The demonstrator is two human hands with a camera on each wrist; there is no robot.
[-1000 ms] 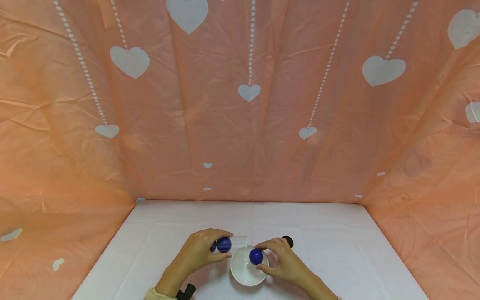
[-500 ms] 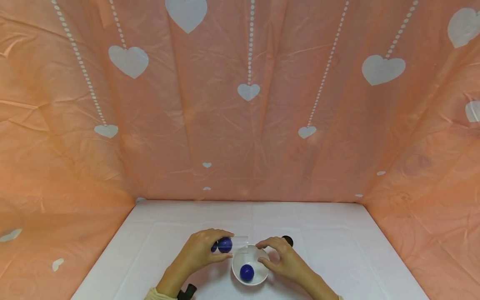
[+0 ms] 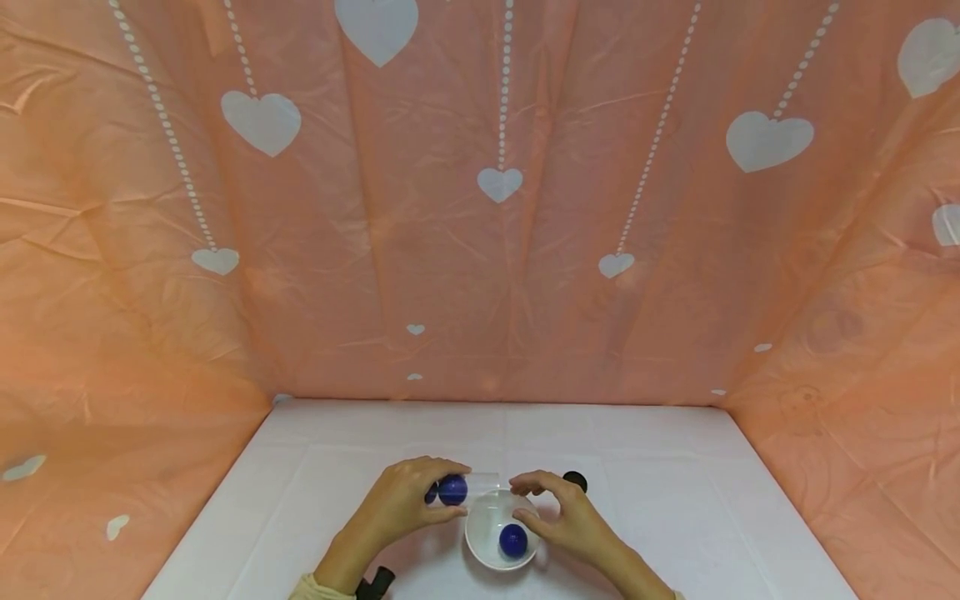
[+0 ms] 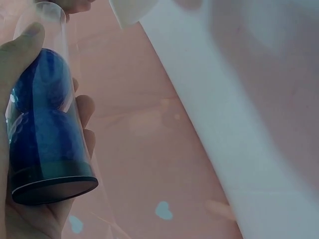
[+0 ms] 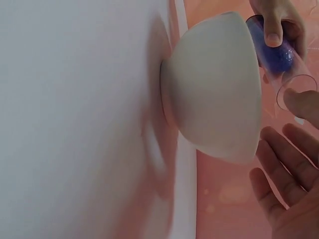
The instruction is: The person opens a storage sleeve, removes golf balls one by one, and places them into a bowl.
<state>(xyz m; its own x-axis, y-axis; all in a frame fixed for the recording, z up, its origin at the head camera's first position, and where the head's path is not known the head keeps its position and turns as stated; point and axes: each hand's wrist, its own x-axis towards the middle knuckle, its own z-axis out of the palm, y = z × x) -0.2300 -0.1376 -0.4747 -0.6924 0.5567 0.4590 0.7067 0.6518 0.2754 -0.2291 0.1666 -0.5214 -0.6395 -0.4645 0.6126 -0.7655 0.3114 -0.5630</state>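
My left hand (image 3: pixel 405 504) grips a clear plastic tube (image 3: pixel 483 483) lying on its side, its open end pointing right. Two blue balls (image 4: pixel 42 79) sit inside the tube, the inner one against its black end (image 4: pixel 55 190). Just below the tube's open end stands a white bowl (image 3: pixel 483 550); one blue ball (image 3: pixel 513 541) lies in it. At the bowl's right rim my right hand (image 3: pixel 566 517) hovers with fingers apart and loosely bent, holding nothing. In the right wrist view its thumb is near the tube's mouth.
A round black piece (image 3: pixel 575 481) sits behind my right hand on the white tabletop (image 3: pixel 637 450). A dark object (image 3: pixel 375 582) shows beside my left forearm. Orange sheeting with white hearts (image 3: pixel 498 183) walls the back and sides.
My right hand has let go of a blue ball, which dropped into the bowl and rolled to its right side. My left hand with the tube has barely shifted.
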